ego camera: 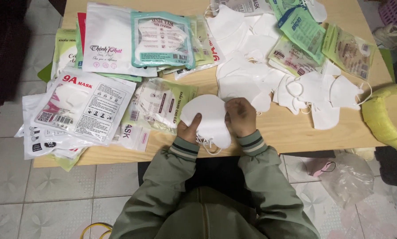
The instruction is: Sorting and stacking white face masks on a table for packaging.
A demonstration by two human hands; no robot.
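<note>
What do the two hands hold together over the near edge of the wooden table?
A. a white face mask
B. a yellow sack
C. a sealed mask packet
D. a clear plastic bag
A: the left hand and right hand both grip a white face mask, unwrapped, with its ear loops hanging below.

A stack of white folded face masks (209,118) is held flat over the near edge of the wooden table (278,128), pinched from both sides. The masks are plain, rounded like half-moons, lying one on another with edges nearly aligned. Thin white ear loops hang from the lower edge, dangling just past the table's near edge. The stack sits just right of a clear-and-green mask packet on that table.
</note>
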